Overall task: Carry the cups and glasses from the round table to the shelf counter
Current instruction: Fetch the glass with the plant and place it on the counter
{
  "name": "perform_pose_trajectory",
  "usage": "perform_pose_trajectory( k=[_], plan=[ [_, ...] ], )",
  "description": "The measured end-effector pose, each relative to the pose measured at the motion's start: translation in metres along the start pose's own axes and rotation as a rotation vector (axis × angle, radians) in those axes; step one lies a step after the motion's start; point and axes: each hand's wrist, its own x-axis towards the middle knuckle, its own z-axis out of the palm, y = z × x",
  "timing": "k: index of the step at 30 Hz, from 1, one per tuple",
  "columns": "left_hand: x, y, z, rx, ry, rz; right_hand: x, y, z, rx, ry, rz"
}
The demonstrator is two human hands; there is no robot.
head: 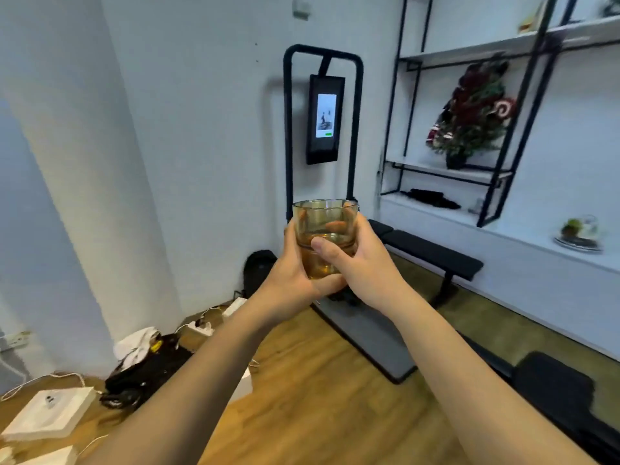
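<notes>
Carrying: an amber glass (323,234), held upright in mid-air at the centre of the view, above the wooden floor (318,397) and clear of any surface.
Left hand (295,273): cupped under and around the lower left of the glass, fingers curled closed against its wall and base.
Right hand (360,260): wrapped round the right side, thumb pressed across the near face, fingers closed on the far side and showing through the glass.
Long axis: vertical, rim level at the top.
Key relation: the shelf counter (523,243) lies to the right and farther off than the glass, well apart from it; the right hand is the nearer one to it, so I judge the carry must swing rightward.
Between: a black bench (432,251) stands in front of the counter.
Hidden: the glass's base is covered by the palms; the round table is out of view; whether the glass holds liquid is hard to tell.
</notes>
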Motion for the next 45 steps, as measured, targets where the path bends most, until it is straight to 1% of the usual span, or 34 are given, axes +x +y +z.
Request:
perform_pose_trajectory(
  k=[4, 9, 12, 16, 20, 23, 28, 31, 33, 37, 41, 45],
  plan=[
    [0.041, 0.012, 0.099, -0.048, -0.156, 0.069, -0.025, 0.013, -0.098, -0.036, 0.172, 0.046],
    [0.083, 0.019, 0.229, -0.103, -0.271, 0.14, -0.06, 0.032, -0.221, -0.098, 0.3, 0.08],
    [0.103, 0.024, 0.313, -0.16, -0.338, 0.157, -0.085, 0.043, -0.301, -0.138, 0.355, 0.106],
    [0.119, 0.034, 0.429, -0.227, -0.488, 0.145, -0.124, 0.058, -0.404, -0.183, 0.44, 0.139],
    [0.14, 0.051, 0.542, -0.305, -0.563, 0.137, -0.159, 0.066, -0.5, -0.222, 0.557, 0.174],
    [0.157, 0.061, 0.608, -0.334, -0.614, 0.159, -0.179, 0.077, -0.558, -0.269, 0.627, 0.195],
    [0.192, 0.051, 0.7, -0.373, -0.686, 0.172, -0.2, 0.112, -0.645, -0.322, 0.637, 0.239],
    [0.213, 0.036, 0.751, -0.384, -0.698, 0.157, -0.204, 0.138, -0.692, -0.34, 0.635, 0.247],
    [0.235, 0.027, 0.79, -0.406, -0.698, 0.136, -0.2, 0.158, -0.73, -0.35, 0.647, 0.245],
    [0.294, 0.014, 0.87, -0.429, -0.698, 0.151, -0.178, 0.196, -0.814, -0.367, 0.663, 0.218],
    [0.351, 0.001, 0.942, -0.463, -0.675, 0.143, -0.154, 0.223, -0.895, -0.386, 0.647, 0.216],
    [0.402, -0.011, 1.019, -0.472, -0.713, 0.135, -0.141, 0.255, -0.977, -0.376, 0.611, 0.25]
  ],
)
